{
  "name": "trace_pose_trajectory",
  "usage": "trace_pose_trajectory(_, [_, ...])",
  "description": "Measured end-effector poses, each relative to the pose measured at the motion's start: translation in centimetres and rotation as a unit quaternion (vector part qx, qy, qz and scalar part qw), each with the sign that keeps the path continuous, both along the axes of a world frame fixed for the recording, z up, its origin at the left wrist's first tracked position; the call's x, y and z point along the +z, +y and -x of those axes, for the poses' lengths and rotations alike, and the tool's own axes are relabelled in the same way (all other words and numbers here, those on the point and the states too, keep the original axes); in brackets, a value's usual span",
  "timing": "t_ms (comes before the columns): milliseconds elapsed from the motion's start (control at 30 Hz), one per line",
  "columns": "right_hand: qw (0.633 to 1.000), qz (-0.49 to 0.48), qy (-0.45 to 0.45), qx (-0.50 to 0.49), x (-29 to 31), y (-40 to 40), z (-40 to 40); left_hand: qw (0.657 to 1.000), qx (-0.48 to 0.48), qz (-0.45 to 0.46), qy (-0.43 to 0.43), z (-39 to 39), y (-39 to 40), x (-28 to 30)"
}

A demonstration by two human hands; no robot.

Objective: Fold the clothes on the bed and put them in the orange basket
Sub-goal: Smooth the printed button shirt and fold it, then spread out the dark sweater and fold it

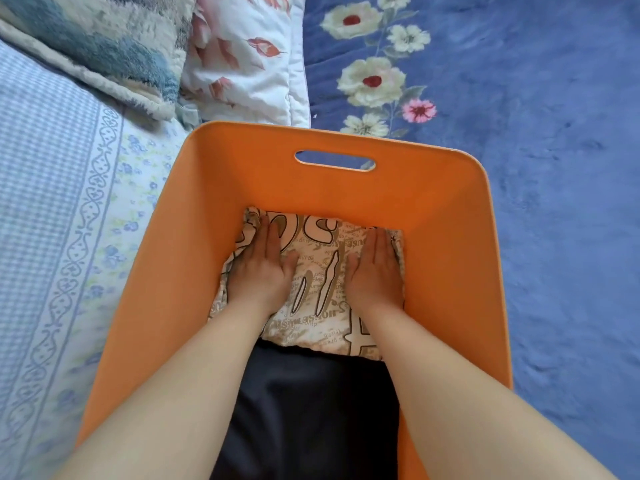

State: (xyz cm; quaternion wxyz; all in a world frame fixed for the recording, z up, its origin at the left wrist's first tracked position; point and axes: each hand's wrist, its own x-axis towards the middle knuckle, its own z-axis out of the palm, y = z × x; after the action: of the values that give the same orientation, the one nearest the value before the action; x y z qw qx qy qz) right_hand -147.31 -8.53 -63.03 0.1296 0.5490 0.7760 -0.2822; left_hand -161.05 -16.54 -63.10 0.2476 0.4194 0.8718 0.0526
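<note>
The orange basket (pixel 214 188) stands on the bed in front of me. Inside it, at the far end, lies a folded cream garment with brown lettering (pixel 317 282). It rests partly on a dark navy folded garment (pixel 311 410) that fills the near part of the basket floor. My left hand (pixel 261 268) lies flat on the left side of the printed garment, fingers straight. My right hand (pixel 375 268) presses flat on its right side in the same way. Both forearms reach down into the basket.
A blue bedspread with white flowers (pixel 536 133) stretches to the right of the basket. A pale blue checked sheet (pixel 59 220) lies on the left. A fluffy blue-and-cream blanket (pixel 97 46) and a white floral quilt (pixel 242 57) are piled beyond the basket.
</note>
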Motion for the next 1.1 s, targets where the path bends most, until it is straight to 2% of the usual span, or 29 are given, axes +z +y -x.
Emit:
trace_pose_trajectory(167, [0.995, 0.092, -0.038, 0.028, 2.5, 1.9, 0.2, 0.995, -0.030, 0.097, 0.020, 0.0, 1.2, 1.4])
trace_pose_trajectory(300, [0.994, 0.103, -0.022, 0.036, 6.3, 1.5, -0.2, 0.992, -0.055, 0.091, 0.064, -0.4, 0.2, 4.3])
trace_pose_trajectory(467, [0.986, -0.008, 0.091, 0.139, 14.4, -0.1, -2.8, 0.995, -0.015, 0.065, 0.074, -2.0, -0.3, 12.8])
trace_pose_trajectory(633, [0.970, -0.144, 0.179, 0.081, 23.8, 0.6, -8.3, 0.983, -0.059, 0.029, 0.171, -6.5, 1.5, 24.1])
trace_pose_trajectory(733, [0.958, -0.200, 0.194, 0.064, 30.6, 2.5, -15.1, 0.975, -0.100, 0.004, 0.197, -13.0, 3.4, 31.3])
trace_pose_trajectory(867, [0.922, -0.284, 0.263, 0.029, 40.4, 4.3, -28.0, 0.954, -0.172, -0.083, 0.233, -25.5, 6.3, 40.7])
trace_pose_trajectory(1100, [0.886, -0.426, 0.182, 0.015, 55.0, 2.9, -55.2, 0.900, -0.280, -0.227, 0.244, -51.8, 8.7, 54.2])
